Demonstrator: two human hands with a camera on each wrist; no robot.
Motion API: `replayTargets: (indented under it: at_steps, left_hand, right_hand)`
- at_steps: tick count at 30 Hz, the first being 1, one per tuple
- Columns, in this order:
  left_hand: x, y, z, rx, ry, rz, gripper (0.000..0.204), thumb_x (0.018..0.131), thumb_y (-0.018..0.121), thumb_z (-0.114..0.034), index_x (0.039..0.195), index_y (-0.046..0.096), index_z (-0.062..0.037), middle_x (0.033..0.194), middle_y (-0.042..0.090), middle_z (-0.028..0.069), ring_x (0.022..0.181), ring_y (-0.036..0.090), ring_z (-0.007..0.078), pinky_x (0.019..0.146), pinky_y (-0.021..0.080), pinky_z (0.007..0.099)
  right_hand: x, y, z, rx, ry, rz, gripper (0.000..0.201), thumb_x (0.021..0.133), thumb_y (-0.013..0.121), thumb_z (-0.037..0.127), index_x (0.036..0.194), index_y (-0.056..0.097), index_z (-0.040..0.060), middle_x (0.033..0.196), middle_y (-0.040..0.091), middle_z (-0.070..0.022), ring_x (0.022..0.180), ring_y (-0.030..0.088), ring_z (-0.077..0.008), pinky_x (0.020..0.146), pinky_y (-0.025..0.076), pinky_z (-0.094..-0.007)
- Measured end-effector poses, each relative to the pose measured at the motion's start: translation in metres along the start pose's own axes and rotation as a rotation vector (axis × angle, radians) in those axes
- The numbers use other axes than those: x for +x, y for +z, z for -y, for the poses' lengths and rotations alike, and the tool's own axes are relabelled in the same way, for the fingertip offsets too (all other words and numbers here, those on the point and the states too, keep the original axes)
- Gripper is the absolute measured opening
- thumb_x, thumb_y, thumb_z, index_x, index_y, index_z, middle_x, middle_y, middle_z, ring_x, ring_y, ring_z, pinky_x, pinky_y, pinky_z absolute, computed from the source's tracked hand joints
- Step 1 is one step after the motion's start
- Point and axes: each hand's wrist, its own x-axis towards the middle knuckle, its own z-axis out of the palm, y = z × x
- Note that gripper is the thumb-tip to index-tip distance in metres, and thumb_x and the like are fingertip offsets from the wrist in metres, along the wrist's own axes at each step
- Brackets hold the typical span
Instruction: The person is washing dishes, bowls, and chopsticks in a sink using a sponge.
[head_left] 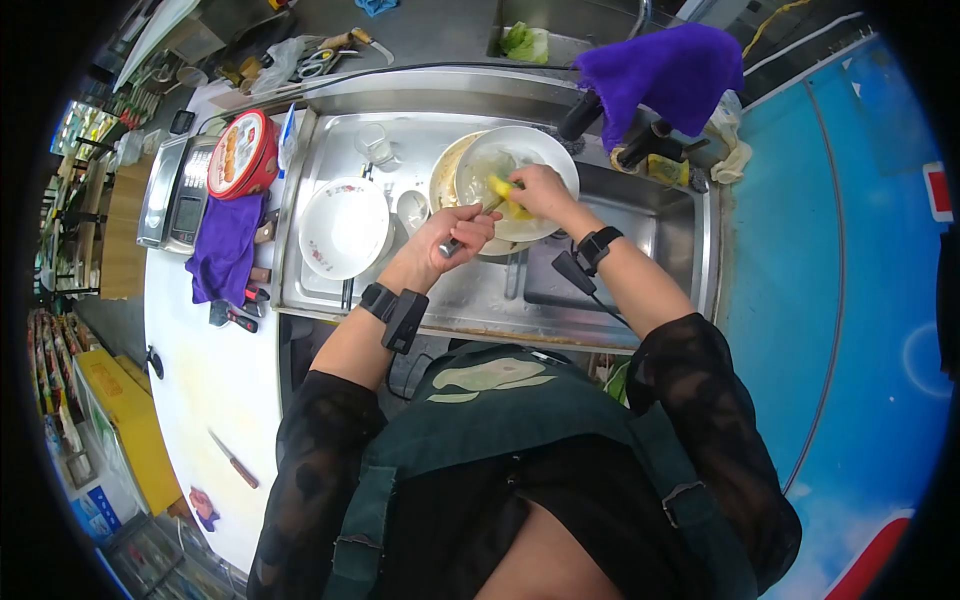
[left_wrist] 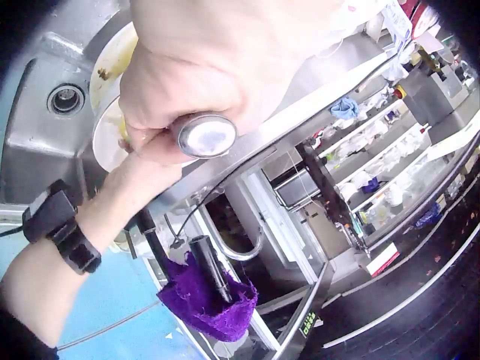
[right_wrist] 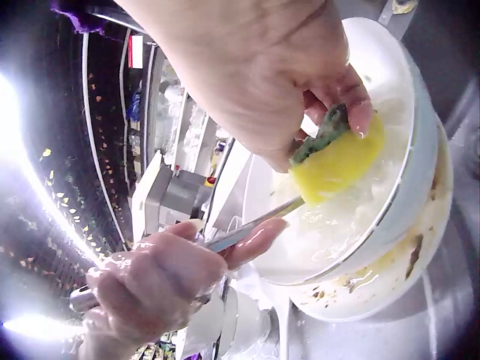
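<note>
The left hand [head_left: 455, 237] grips the metal utensil [right_wrist: 247, 229] firmly over the white bowl [head_left: 545, 150], so the right hand [head_left: 540, 192], pinching the yellow sponge [right_wrist: 337, 161], should rub along it with steady pressure.

The steel sink [head_left: 640, 215] carries stacked dirty bowls [head_left: 470, 165] at 12 o'clock, with a white plate [head_left: 345, 228] and a glass [head_left: 374, 143] at 10. The white bench [head_left: 200, 370] at 9 holds a purple cloth [head_left: 225, 250], a red tin [head_left: 242, 155] and a knife [head_left: 234, 459].

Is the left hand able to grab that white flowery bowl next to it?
Probably not yet: the left hand grips a metal utensil. The flowery bowl sits close, uncovered, with nothing between.
</note>
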Motion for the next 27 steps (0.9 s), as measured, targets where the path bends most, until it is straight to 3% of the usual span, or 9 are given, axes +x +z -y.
replayTargets:
  at_steps: [2,6,10,12,15,22,27]
  left_hand:
    - [-0.003,0.015,0.015,0.149,0.137,-0.231,0.033,0.101,0.036,-0.016,0.122,0.037,0.0083,0.071,0.036,0.0002,0.045,0.033,0.0035,0.03,0.033,0.0156]
    - [-0.02,0.028,0.041,0.429,0.203,-0.335,0.028,0.099,0.036,-0.011,0.123,0.041,0.0012,0.069,0.037,-0.0002,0.044,0.031,0.0019,0.028,0.027,0.0143]
    - [-0.038,0.032,0.049,0.625,0.17,-0.287,0.02,0.098,0.039,-0.01,0.117,0.041,-0.0035,0.067,0.037,-0.0011,0.043,0.029,0.0021,0.03,0.025,0.0151]
    - [-0.042,0.032,0.052,0.692,0.194,-0.381,0.027,0.098,0.039,-0.009,0.122,0.043,-0.0002,0.069,0.036,-0.0004,0.043,0.029,0.0011,0.028,0.024,0.015]
    - [-0.046,0.035,0.052,0.715,0.156,-0.351,0.024,0.096,0.04,-0.007,0.12,0.041,-0.0034,0.067,0.037,-0.0012,0.043,0.029,0.0017,0.03,0.024,0.015]
    - [-0.045,0.035,0.061,0.674,0.16,-0.336,0.025,0.094,0.042,-0.005,0.119,0.042,-0.0035,0.066,0.037,-0.0012,0.043,0.029,0.0016,0.031,0.024,0.0152]
    - [-0.037,0.028,0.072,0.965,0.28,-0.513,0.026,0.093,0.045,-0.008,0.119,0.042,-0.0044,0.067,0.038,-0.0007,0.044,0.03,0.0041,0.033,0.023,0.0178]
  right_hand:
    - [-0.005,0.003,0.008,0.08,-0.114,-0.041,0.023,0.074,0.063,0.016,0.093,0.068,0.004,0.085,0.065,-0.0198,0.084,0.063,-0.0354,0.075,0.05,-0.0426]
    - [-0.006,0.012,0.006,0.088,-0.077,-0.125,0.019,0.074,0.062,0.014,0.09,0.066,0.0053,0.085,0.064,-0.0177,0.083,0.062,-0.0356,0.075,0.049,-0.0444]
    - [-0.006,0.012,0.012,0.047,-0.244,-0.194,0.016,0.076,0.061,0.014,0.089,0.063,0.006,0.086,0.06,-0.0162,0.082,0.061,-0.035,0.073,0.049,-0.0441]
    - [-0.005,0.011,0.019,-0.136,-0.333,-0.135,0.013,0.078,0.059,0.012,0.09,0.061,0.0072,0.086,0.058,-0.016,0.081,0.061,-0.0347,0.071,0.05,-0.0438]
    - [-0.001,0.009,0.027,-0.268,-0.436,-0.201,0.011,0.079,0.057,0.01,0.089,0.06,0.0066,0.084,0.058,-0.0178,0.079,0.063,-0.0341,0.067,0.053,-0.0418]
    - [0.015,0.013,0.041,-0.444,-0.216,-0.227,0.014,0.079,0.058,0.008,0.089,0.06,-0.0012,0.083,0.062,-0.0202,0.074,0.068,-0.0328,0.062,0.057,-0.0371]
    - [0.015,0.012,0.043,-0.396,-0.058,-0.152,0.013,0.078,0.056,0.006,0.085,0.063,-0.003,0.079,0.066,-0.0222,0.077,0.068,-0.033,0.065,0.057,-0.0391]
